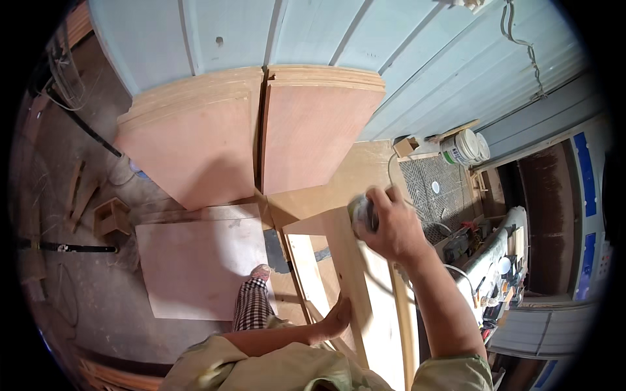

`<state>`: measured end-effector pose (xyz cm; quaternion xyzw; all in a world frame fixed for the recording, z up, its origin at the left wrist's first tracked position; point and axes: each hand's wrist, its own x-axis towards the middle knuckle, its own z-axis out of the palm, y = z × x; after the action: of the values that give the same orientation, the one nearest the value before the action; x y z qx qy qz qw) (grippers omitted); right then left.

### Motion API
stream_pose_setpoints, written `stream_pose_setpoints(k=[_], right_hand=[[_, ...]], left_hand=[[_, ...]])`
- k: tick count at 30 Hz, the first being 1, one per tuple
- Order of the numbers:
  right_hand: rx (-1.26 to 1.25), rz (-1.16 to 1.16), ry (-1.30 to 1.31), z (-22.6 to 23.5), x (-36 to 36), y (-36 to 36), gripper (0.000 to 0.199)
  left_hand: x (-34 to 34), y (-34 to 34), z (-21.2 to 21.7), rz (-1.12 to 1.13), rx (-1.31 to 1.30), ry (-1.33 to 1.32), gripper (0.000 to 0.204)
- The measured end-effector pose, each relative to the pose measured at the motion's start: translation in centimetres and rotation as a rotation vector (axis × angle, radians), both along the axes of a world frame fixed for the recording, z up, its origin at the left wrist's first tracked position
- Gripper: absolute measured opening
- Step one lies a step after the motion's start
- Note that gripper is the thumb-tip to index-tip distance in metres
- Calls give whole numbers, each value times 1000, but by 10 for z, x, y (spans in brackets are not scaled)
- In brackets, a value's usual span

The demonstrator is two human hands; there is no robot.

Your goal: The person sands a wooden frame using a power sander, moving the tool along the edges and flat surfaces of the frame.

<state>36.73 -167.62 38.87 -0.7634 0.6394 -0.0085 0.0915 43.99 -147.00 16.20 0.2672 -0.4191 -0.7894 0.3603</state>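
Observation:
A long pale wooden board [375,319], part of a box-like wooden frame, runs away in front of me. My right hand [391,225] is closed round a small rounded sander [358,215] at the board's far end. Motion blurs the sander's edge, and a cable shows near it. My left hand [334,318] grips the board's left edge nearer to my body, its thumb side up. Some of its fingers are hidden behind the wood. Left of the board, another pale wooden rail [305,264] of the frame is visible.
Stacked plywood panels [319,130] lean on the pale blue metal wall [235,32]. A flat plywood sheet [195,274] lies on the floor at left, beside a small wooden box [112,217]. White buckets [462,148] stand far right, and a cluttered bench [499,274] is nearer.

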Motion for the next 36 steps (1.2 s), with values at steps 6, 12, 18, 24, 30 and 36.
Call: stream_pose_setpoints(k=[6, 12, 18, 24, 30, 36], right_hand=[[20, 21, -26, -3, 3, -2, 53], [862, -75, 130, 8, 20, -133, 61], [777, 38, 57, 0, 17, -133, 62], [334, 126, 21, 12, -8, -66, 57], [59, 79, -13, 4, -26, 43, 51], [0, -24, -63, 0, -10, -21, 46]], left_hand=[[-5, 3, -11, -74, 184, 81, 67], [-2, 19, 5, 39, 545, 236, 56], [7, 8, 3, -13, 145, 195, 65], [-7, 6, -7, 29, 109, 124, 53], [-9, -10, 8, -41, 245, 57, 60], [-5, -6, 9, -40, 165, 97, 60]])
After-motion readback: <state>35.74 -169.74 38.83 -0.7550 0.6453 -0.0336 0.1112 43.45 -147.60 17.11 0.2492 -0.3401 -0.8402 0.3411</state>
